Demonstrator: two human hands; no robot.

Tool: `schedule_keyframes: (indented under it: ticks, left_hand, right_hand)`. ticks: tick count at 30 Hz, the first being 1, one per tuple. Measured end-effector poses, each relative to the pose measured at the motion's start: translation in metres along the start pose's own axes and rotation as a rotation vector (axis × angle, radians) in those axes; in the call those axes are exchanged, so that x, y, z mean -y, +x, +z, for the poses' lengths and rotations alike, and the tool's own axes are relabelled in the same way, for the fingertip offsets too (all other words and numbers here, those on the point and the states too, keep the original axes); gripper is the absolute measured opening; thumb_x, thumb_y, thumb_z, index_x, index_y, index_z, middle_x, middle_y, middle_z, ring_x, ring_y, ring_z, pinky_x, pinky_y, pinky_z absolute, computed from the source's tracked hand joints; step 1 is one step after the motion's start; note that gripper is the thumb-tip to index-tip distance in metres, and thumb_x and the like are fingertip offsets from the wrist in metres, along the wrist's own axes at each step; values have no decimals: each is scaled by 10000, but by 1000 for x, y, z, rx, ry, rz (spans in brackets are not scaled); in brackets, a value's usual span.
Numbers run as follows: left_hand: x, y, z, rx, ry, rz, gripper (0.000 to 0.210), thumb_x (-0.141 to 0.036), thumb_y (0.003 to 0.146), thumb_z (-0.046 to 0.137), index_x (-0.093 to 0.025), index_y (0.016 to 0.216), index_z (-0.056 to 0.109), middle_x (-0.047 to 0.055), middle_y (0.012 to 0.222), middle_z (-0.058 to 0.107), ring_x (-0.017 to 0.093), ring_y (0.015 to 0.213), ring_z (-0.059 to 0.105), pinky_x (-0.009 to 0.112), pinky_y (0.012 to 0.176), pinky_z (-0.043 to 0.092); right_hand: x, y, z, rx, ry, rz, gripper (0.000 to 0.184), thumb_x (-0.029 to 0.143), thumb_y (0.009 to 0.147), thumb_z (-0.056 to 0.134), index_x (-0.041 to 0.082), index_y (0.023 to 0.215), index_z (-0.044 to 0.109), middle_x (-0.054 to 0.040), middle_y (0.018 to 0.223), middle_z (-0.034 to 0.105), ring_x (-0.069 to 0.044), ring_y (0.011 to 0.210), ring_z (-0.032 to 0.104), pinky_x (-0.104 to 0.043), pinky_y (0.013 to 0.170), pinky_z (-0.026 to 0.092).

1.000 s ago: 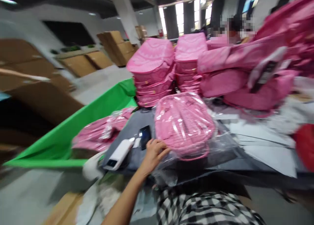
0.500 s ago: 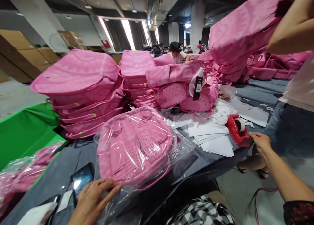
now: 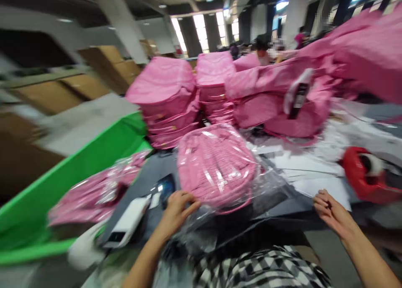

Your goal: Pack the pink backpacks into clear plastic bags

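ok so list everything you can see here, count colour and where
bagged backpack: one, pink in clear plastic, table centre
backpack stacks: two stacks plus a loose heap to the right, pink, behind the bagged one
bagged backpacks in bin: count unclear, pink, lying in the green bin
bin: one, green, left of table
phone: one, dark, by the left hand
white device: one, white, near table edge at left
tape dispenser: one, red, table right
paper sheets: a pile, white, right of the bagged backpack
hang tag: one, black and white, on the loose heap
cardboard boxes: several, brown, far left
left hand: on the plastic at the bag's near edge
right hand: open, over the table edge, holding nothing
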State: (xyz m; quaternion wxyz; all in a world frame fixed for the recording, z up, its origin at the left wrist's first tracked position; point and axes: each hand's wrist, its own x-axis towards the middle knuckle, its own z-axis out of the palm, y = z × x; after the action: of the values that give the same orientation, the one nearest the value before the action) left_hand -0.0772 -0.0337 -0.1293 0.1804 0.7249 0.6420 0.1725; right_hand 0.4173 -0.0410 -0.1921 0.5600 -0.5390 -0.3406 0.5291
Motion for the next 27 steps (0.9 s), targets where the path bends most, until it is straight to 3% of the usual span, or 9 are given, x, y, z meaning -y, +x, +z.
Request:
schedule_keyframes:
  ticks: [3, 8, 10, 12, 15, 18, 20, 24, 27]
  left_hand:
    - [-12, -1, -3, 44, -15, -56, 270, -470, 881, 694, -230, 783, 770, 48, 889, 771, 248, 979, 646, 420, 1026, 390]
    - [-3, 5, -3, 47, -66, -84, 128, -335, 884, 761, -227, 816, 778, 9, 858, 747, 219, 1018, 612, 396, 1082, 305]
    - [-1, 3, -1, 48, -60, -70, 121, -337, 887, 764, -232, 832, 783, 4, 846, 732, 220, 1020, 600, 390, 1080, 298]
    - [1, 2, 1, 48, -49, -54, 102, -333, 887, 768, -237, 858, 786, 1, 846, 720, 221, 1019, 593, 378, 1072, 301]
    - [2, 3, 2, 37, -33, -40, 112, -338, 888, 773, -227, 880, 787, 13, 871, 717, 228, 1034, 587, 366, 1055, 311]
    - [3, 6, 1, 41, -34, -26, 129, -335, 896, 766, -212, 864, 787, 21, 850, 714, 234, 1033, 589, 367, 1046, 312]
    - [4, 7, 0, 58, -51, -15, 132, -332, 893, 770, -210, 843, 784, 15, 826, 713, 231, 1013, 595, 369, 1039, 310]
    - [6, 8, 1, 73, -59, -11, 145, -324, 906, 752, -210, 818, 771, 5, 805, 713, 221, 981, 597, 365, 1020, 318]
    - [2, 8, 3, 58, -24, -43, 114, -303, 916, 737, -202, 874, 770, 24, 874, 724, 232, 1038, 591, 375, 1028, 330]
  right_hand:
    - [12, -10, 98, 434, -168, -12, 536, 699, 879, 625, 235, 711, 417, 72, 587, 287, -88, 489, 235, -206, 415, 275]
    - [36, -2, 239, 1147, -770, -627, 411, 558, 968, 549, 220, 733, 541, 6, 663, 537, -138, 598, 471, -268, 566, 354]
    - [33, 9, 284, 1258, -981, -903, 305, 412, 989, 505, 224, 752, 546, -8, 693, 592, -150, 626, 517, -278, 590, 327]
    - [26, 24, 314, 1254, -1216, -1086, 188, 326, 954, 546, 231, 792, 561, -19, 717, 638, -161, 644, 558, -280, 580, 282]
    - [26, 47, 331, 1122, -1466, -1054, 175, 391, 894, 674, 248, 898, 574, -6, 693, 659, -171, 606, 577, -270, 551, 223]
    - [36, 57, 322, 978, -1467, -877, 286, 482, 878, 698, 248, 902, 536, 12, 679, 654, -170, 568, 570, -260, 544, 250]
    - [39, 48, 313, 917, -1417, -869, 262, 449, 885, 683, 246, 854, 520, 11, 699, 664, -171, 579, 584, -262, 553, 275]
    - [25, 12, 314, 1018, -1444, -1001, 166, 367, 875, 691, 239, 886, 586, -37, 861, 741, -221, 749, 684, -280, 603, 313]
    - [9, -5, 333, 974, -1607, -931, 194, 381, 893, 691, 213, 975, 641, -106, 977, 771, -279, 869, 722, -296, 617, 334]
